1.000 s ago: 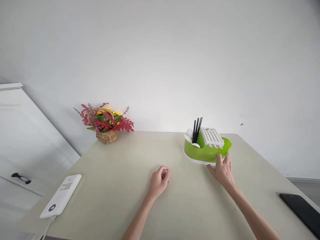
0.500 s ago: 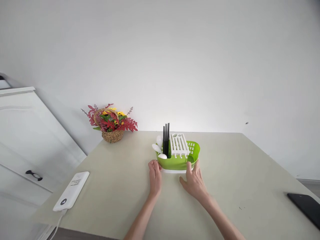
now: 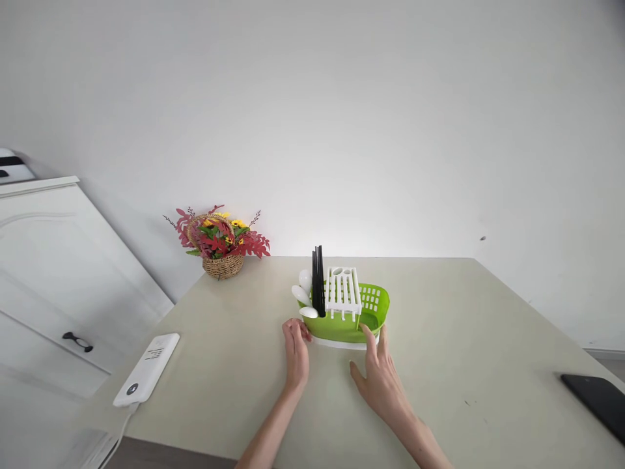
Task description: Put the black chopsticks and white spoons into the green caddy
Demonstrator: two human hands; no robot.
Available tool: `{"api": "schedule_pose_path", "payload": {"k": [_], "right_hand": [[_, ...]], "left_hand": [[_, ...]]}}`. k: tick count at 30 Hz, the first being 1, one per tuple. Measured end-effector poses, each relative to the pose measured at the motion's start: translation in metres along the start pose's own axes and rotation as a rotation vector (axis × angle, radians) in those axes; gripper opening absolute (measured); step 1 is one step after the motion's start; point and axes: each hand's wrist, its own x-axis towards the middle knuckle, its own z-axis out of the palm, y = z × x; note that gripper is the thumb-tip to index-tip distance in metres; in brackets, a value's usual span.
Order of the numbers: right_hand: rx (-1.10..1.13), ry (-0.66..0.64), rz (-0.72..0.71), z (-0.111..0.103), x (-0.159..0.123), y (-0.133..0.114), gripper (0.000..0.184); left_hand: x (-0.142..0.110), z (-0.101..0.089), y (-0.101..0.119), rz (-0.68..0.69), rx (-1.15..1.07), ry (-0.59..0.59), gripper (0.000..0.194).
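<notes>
A green plastic cutlery holder [image 3: 342, 331] with a white base tray [image 3: 336, 344] stands on the table ahead of me. Several white spoons [image 3: 301, 295] lean out of its left end, with black chopsticks [image 3: 318, 283] upright beside them. A white slotted rack [image 3: 343, 290] covers the middle, and its right part is an open-topped compartment. My left hand [image 3: 296, 348] has its fingers curled against the holder's lower left end; the fingertips are partly hidden. At the front right, my right hand [image 3: 383, 381] touches the holder with its fingers, spread, thumb held apart.
A wicker basket of artificial flowers [image 3: 222, 267] stands at the table's back left. A white power bank [image 3: 147, 369] with a cable lies at the left edge, near a white cabinet [image 3: 58, 260]. A black phone [image 3: 596, 398] lies at the right edge. A wall rises behind the table.
The holder has shifted slightly left and nearer to me, turning a little. Both hands have moved along with it. The view has shifted slightly too.
</notes>
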Motion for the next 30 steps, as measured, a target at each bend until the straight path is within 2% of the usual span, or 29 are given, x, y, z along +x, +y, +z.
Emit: {"api": "schedule_pose_path", "payload": {"k": [4, 7, 10, 13, 16, 18, 20, 23, 25, 27, 30], "right_hand": [[0.087, 0.017, 0.061, -0.011, -0.016, 0.007, 0.077], [0.099, 0.051, 0.091, -0.017, -0.032, 0.022, 0.079], [0.056, 0.124, 0.109, -0.018, -0.052, 0.036, 0.077], [-0.036, 0.18, 0.08, -0.017, -0.067, 0.039, 0.07], [-0.109, 0.196, 0.063, -0.015, -0.074, 0.035, 0.066], [-0.125, 0.2, 0.057, -0.015, -0.074, 0.032, 0.065], [-0.13, 0.2, 0.041, -0.016, -0.072, 0.031, 0.064], [-0.136, 0.204, 0.013, -0.017, -0.07, 0.032, 0.062], [-0.138, 0.208, 0.01, -0.017, -0.07, 0.033, 0.06], [-0.138, 0.211, 0.011, -0.017, -0.07, 0.034, 0.058], [-0.134, 0.215, -0.013, -0.017, -0.07, 0.034, 0.055]], "left_hand": [[0.002, -0.006, -0.005, -0.055, -0.095, 0.015, 0.037], [0.017, -0.013, 0.002, -0.056, -0.131, 0.09, 0.033], [0.044, -0.019, 0.026, -0.013, -0.171, 0.196, 0.024], [0.076, -0.014, 0.065, 0.069, -0.138, 0.218, 0.019], [0.103, 0.004, 0.105, 0.135, -0.039, 0.146, 0.03], [0.116, 0.021, 0.124, 0.184, 0.028, 0.036, 0.039], [0.127, 0.037, 0.135, 0.167, 0.105, -0.08, 0.051], [0.14, 0.059, 0.137, 0.045, 0.178, -0.22, 0.072], [0.148, 0.071, 0.132, -0.033, 0.21, -0.276, 0.08], [0.155, 0.081, 0.126, -0.07, 0.245, -0.335, 0.076], [0.159, 0.092, 0.119, -0.077, 0.297, -0.43, 0.055]]}}
